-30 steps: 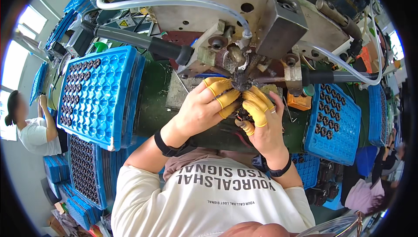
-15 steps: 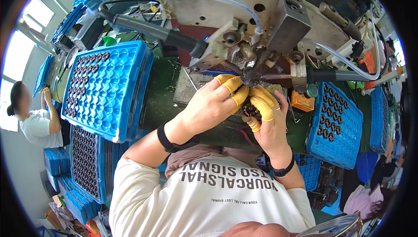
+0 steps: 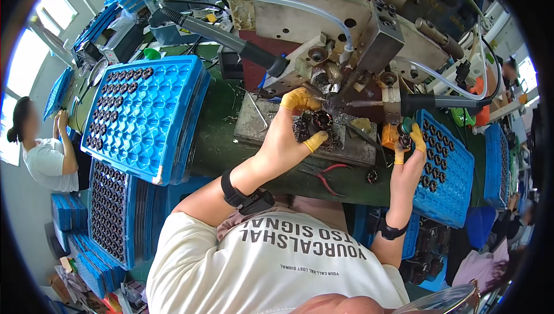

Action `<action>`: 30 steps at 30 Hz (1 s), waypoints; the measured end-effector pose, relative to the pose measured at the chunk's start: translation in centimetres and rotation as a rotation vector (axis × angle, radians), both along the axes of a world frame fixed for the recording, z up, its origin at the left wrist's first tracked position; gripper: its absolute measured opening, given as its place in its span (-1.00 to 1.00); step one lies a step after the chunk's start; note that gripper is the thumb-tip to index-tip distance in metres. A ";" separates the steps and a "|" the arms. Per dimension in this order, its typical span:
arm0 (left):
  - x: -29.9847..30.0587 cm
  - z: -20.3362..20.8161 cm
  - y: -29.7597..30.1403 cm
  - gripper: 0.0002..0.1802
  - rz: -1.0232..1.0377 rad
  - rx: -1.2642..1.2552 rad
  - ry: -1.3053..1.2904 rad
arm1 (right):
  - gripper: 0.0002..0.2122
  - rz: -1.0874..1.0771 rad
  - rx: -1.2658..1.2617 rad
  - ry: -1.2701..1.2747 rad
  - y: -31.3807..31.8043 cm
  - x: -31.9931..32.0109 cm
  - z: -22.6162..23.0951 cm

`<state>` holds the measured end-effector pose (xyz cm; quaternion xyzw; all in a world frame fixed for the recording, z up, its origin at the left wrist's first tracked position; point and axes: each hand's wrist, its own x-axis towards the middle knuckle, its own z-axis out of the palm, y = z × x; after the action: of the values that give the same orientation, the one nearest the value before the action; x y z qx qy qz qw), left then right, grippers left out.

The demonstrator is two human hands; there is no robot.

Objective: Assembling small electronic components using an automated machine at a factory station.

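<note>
My left hand (image 3: 284, 135), with yellow finger covers, curls its fingers and thumb around a dark, round ring-shaped part (image 3: 321, 121) just below the machine's metal tips (image 3: 334, 102). Off to the right, my right hand (image 3: 408, 161), also in yellow finger covers, pinches a small dark toothed ring (image 3: 405, 142). It is beside an orange box (image 3: 389, 136) and a green round piece (image 3: 408, 125), close to the left edge of the right blue tray (image 3: 447, 198). My fingers partly cover both parts.
Red-handled pliers (image 3: 328, 178) and a loose dark ring (image 3: 371, 176) lie on the green bench near me. A metal hook tool (image 3: 258, 112) rests on the steel plate. At left, a stacked blue tray (image 3: 144, 132) carries several dark rings. A co-worker (image 3: 49, 147) sits far left.
My hands have parted: the right has moved from under the machine tips to the orange box at right. My left hand remains near the tips, now spread around the dark round part.
</note>
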<state>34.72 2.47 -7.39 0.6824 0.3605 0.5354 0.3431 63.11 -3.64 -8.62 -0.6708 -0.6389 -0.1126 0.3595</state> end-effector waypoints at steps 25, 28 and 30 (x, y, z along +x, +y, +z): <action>-47.1 3.6 3.6 -0.78 0.419 -0.120 1.268 | -0.61 -0.094 0.112 0.405 -11.5 7.2 4.3; -50.6 3.5 5.1 -0.77 0.443 -0.196 1.162 | -0.58 -0.094 0.065 0.414 -13.9 7.0 4.8; -49.8 3.9 6.3 -0.75 0.450 -0.265 1.113 | -0.57 -0.077 0.066 0.467 -15.2 6.9 5.1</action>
<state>-15.10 8.76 -3.53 0.7182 0.6843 0.1086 0.0641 70.01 -18.82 -3.57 -0.6905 -0.5081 0.0113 0.5147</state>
